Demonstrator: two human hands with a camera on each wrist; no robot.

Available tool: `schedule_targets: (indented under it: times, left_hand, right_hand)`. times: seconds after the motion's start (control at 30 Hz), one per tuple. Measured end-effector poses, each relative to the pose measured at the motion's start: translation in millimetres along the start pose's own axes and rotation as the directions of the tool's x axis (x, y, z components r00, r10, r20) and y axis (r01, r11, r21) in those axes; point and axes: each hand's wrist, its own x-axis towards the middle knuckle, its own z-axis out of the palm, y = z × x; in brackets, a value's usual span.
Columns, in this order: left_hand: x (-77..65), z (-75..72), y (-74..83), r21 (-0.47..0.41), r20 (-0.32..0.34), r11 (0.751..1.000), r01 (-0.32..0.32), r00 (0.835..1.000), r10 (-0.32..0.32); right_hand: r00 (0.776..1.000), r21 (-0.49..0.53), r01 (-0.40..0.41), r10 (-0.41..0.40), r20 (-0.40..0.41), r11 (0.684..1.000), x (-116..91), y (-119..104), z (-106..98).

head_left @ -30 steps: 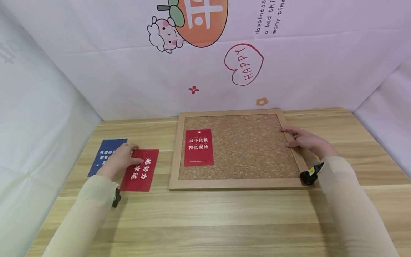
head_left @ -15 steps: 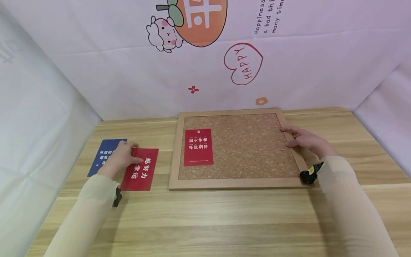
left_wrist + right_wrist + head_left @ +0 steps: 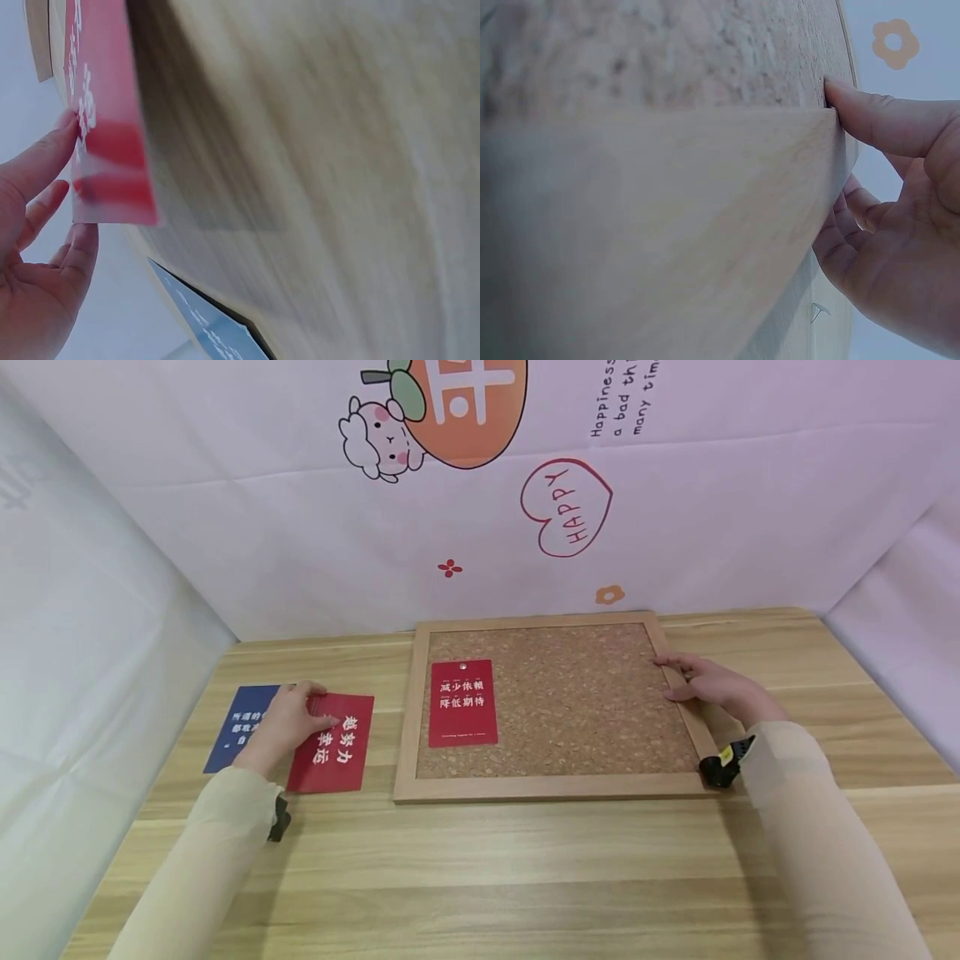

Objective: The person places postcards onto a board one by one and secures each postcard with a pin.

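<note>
My left hand (image 3: 287,725) pinches a red card (image 3: 335,752) printed with white characters, thumb on its face and fingers behind. The left wrist view shows this card (image 3: 112,67) raised off the wood, its shadow falling below. Partly covered by that hand, a blue card (image 3: 238,727) lies at the far left. On the right, my right hand (image 3: 712,687) grips the wooden frame (image 3: 555,788) of a corkboard (image 3: 577,710), thumb over the inner edge and fingers at the outer side. A second red card (image 3: 463,722) is on the board's left part, a tack (image 3: 462,666) at its top.
Beneath everything is a wood-grain table (image 3: 480,868). A white printed cloth (image 3: 300,552) hangs behind it, with more white cloth at both sides. In the right wrist view a small shiny tack-like thing (image 3: 820,311) lies beyond the frame.
The left hand has lifted the red card off the table, shifting it slightly away from me and to the right. The right hand and the corkboard keep their places.
</note>
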Motion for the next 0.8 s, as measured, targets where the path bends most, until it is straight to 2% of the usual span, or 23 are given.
schedule_targets:
  times: [0.13, 0.3, 0.4, 0.57, 0.63, 0.8]
  left_hand:
    - [0.4, 0.8, 3.9, -0.031, -0.044, 1.000, 0.002, 0.999, -0.003]
    - [0.4, 0.5, 9.8, -0.116, -0.091, 0.992, 0.055, 0.994, -0.065]
    - [0.5, -1.0, 12.3, -0.185, -0.099, 0.979, 0.081, 0.990, -0.100]
    - [2.0, -5.8, 14.9, -0.273, -0.120, 0.959, 0.080, 0.986, -0.116]
    - [2.6, -7.4, 16.0, -0.290, -0.142, 0.954, 0.072, 0.983, -0.117]
    - [2.6, -9.4, 21.0, -0.376, -0.212, 0.925, 0.060, 0.966, -0.149]
  right_hand:
    - [1.000, 0.000, 0.003, -0.003, -0.004, 1.000, 0, 0, 0]
    - [1.000, 0.010, 0.001, -0.001, -0.001, 1.000, 0, 0, 0]
    - [1.000, 0.010, 0.004, -0.004, 0.001, 1.000, 0, 0, 0]
    - [1.000, 0.006, 0.006, -0.006, 0.000, 1.000, 1, 1, 0]
    - [1.000, 0.005, 0.003, -0.003, -0.002, 1.000, 1, 1, 0]
    - [1.000, 0.020, 0.000, 0.000, -0.001, 1.000, 1, 2, -1]
